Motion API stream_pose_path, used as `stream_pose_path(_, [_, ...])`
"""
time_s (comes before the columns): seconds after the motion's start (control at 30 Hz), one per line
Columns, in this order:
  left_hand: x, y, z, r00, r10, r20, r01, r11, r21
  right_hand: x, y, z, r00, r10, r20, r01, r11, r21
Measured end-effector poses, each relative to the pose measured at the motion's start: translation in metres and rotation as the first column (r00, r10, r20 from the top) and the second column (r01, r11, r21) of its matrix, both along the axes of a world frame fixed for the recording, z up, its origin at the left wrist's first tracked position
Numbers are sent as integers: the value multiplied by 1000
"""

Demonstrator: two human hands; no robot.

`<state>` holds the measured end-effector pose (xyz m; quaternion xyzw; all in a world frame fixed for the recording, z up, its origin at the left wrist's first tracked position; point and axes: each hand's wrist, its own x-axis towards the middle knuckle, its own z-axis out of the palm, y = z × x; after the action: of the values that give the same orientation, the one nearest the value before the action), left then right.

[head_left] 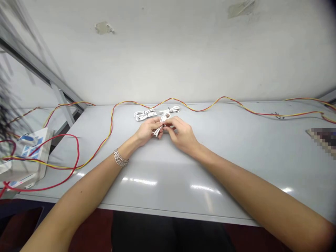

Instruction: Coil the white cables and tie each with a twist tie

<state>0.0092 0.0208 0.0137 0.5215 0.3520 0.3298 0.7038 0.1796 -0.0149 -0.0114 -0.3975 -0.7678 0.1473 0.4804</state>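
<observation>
You are pinching a white cable (163,122) between both hands, and the hold is working well because your fingertips are gathering its strands into one tight spot. Your left hand (147,130) is closed on the strands from one side, with a silver bracelet (121,158) sitting on that wrist, while your right hand (182,136) is closing on them from the other, its fingers bunched around a small dark spot on the cable. Keeping your wrists low and steady is helping the loops stay snug. The cable is forming a narrow bundle between your hands, just above the middle of the worktop (236,176). Just beyond, two coiled white cables (145,114) are lying side by side, and farther back a twisted red-and-yellow wire (199,109) is snaking along the worktop's far edge.
</observation>
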Motion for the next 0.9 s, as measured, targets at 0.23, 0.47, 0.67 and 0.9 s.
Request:
stream_pose_path(0.23, [-1, 0, -1, 999, -32, -21, 33, 998, 47, 0, -2, -1, 996, -53, 75, 49, 997, 56])
stream_pose_path(0.47, [2, -3, 1, 1000, -14, -11, 14, 1000, -4, -2, -3, 0, 986, -106, 129, 100, 994, 49])
stream_pose_path(0.67, [4, -3, -3, 998, 61, -23, -60, 998, 29, -3, -1, -3, 993, -117, 30, 115, 992, 57])
stream_pose_path(0.9, [5, -3, -7, 993, 115, 0, -115, 991, 71, -3, -1, -3, 987, -156, 26, 154, 986, 62])
